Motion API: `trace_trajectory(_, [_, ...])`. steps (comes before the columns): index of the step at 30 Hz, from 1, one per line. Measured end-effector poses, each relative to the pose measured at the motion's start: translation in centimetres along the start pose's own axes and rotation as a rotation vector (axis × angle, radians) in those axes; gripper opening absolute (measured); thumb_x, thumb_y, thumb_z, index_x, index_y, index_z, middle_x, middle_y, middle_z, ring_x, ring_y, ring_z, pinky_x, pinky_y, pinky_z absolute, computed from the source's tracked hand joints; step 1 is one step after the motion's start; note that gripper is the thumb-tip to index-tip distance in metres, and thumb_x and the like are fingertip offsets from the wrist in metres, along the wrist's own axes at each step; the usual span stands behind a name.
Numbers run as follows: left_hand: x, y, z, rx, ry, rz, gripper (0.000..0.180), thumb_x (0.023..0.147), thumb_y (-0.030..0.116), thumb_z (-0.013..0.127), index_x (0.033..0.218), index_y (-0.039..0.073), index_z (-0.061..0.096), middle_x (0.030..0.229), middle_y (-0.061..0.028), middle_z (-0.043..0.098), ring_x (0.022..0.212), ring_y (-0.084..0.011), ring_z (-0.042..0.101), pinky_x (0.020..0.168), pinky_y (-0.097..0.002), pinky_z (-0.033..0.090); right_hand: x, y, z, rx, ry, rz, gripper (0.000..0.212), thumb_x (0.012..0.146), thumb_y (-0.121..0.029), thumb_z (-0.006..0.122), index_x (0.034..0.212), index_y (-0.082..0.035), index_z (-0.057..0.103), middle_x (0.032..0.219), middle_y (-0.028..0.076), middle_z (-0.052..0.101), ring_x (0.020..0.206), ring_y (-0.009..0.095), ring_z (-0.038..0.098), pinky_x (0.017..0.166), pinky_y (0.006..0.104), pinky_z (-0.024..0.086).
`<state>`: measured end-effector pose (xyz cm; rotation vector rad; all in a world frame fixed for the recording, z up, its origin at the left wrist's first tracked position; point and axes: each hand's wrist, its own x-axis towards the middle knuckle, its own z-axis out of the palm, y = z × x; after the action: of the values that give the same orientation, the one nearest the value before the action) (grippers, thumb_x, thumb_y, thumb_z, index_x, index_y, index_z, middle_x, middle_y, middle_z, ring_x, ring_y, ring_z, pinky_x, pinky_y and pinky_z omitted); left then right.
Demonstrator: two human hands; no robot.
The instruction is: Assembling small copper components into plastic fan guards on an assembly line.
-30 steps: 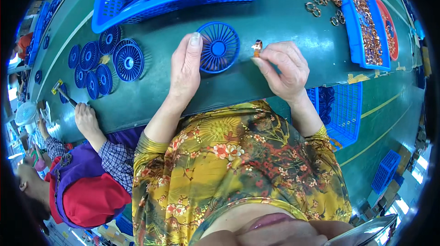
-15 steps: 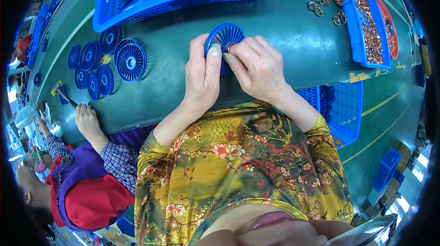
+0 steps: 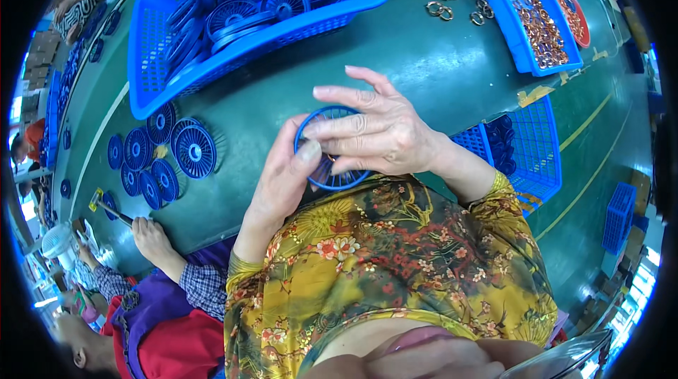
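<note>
My left hand (image 3: 277,178) grips a blue spoked wheel (image 3: 337,186) by its left rim, the thumb lying over its face. Across the same wheel reaches my right hand (image 3: 395,132), its thumb and lower fingers at the hub and its upper fingers stretched out and spread. A bit of a copper-coloured ring (image 3: 332,158) shows at the hub, mostly hidden by the fingers. The wheel is held close to my body, at the front edge of the green table (image 3: 261,125). Several more blue spoked wheels (image 3: 194,152) lie to the left of my hands.
A blue basket (image 3: 265,54) full of wheels stands beyond my hands. Loose copper rings (image 3: 439,10) lie by a blue tray (image 3: 524,61) of rings and a red bowl (image 3: 583,39). At left, a co-worker's hand (image 3: 150,239) holds a yellow-headed hammer (image 3: 97,200). Another blue basket (image 3: 547,146) sits below right.
My hands have brought the wheel down closer to my body, turning its face more toward me. My right hand's upper fingers have spread out over the wheel. The view has shifted.
</note>
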<state>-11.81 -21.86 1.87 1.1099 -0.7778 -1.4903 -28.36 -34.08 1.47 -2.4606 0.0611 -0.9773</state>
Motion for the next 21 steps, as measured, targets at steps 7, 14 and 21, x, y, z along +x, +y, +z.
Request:
trace_trajectory(7, [0.2,-0.4,0.2,0.441,0.180,0.255,0.048,0.090,0.020,0.065,0.128,0.001,0.043,0.110,-0.0119,0.060,0.098,-0.0170,0.060,0.083,-0.0290,0.049,-0.8,1.3,-0.7,0.168,-0.047,0.103,0.038,0.081,-0.019,0.071,0.117,-0.008,0.064,0.128,0.009,0.059,0.123,0.030,0.052,0.102,0.0456,0.040])
trace_trajectory(14, [-1.2,-2.0,-5.7,1.631,0.769,0.478,0.043,0.085,0.007,0.061,0.127,0.007,0.053,0.129,-0.0160,0.054,0.111,-0.0322,0.051,0.102,-0.0482,0.030,-3.3,8.8,-7.4,-0.755,0.120,0.782,0.039,0.085,-0.027,0.065,0.116,-0.007,0.055,0.101,0.017,0.059,0.091,0.036,0.061,0.077,0.0442,0.051])
trace_trajectory(21, [-4.9,3.3,-1.4,0.543,-0.116,0.332,0.062,0.084,0.026,0.066,0.134,-0.004,0.045,0.139,-0.0243,0.045,0.133,-0.0380,0.038,0.111,-0.0451,0.027,-5.7,11.2,-7.8,-0.758,0.111,0.808,0.017,0.084,-0.022,0.065,0.082,-0.006,0.060,0.089,0.012,0.058,0.086,0.033,0.060,0.070,0.0435,0.049])
